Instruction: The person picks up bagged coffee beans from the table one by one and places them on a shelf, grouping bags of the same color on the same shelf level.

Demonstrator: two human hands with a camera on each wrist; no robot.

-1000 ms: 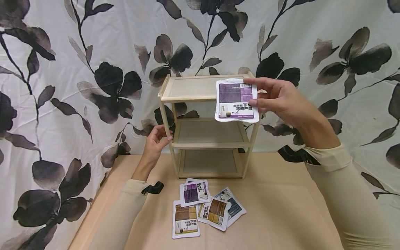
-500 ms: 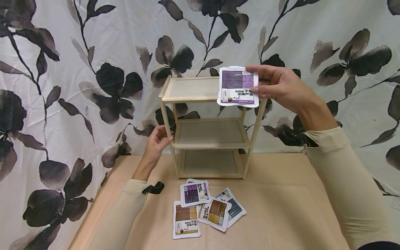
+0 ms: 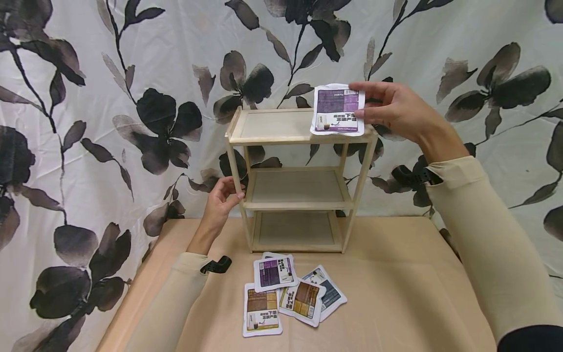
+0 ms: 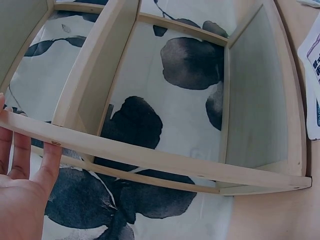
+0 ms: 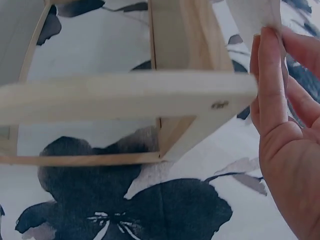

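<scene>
A pale three-tier wooden shelf rack stands upright on the table. My left hand holds its left front post, the thumb at the front and the fingers passing behind; the left wrist view shows those fingers against the post. My right hand pinches a flat white-and-purple packet by its right edge, raised upright at the right part of the top shelf. Whether the packet touches that shelf, I cannot tell. In the right wrist view the packet appears edge-on between thumb and fingers.
Several similar packets lie loosely overlapped before the rack: a purple one, a brown one, an orange-brown one and a blue-grey one. Behind the table hangs a floral curtain.
My right hand has lifted the packet from in front of the rack's upper opening to top-shelf height, shifting slightly right. The left hand keeps its hold on the post.
</scene>
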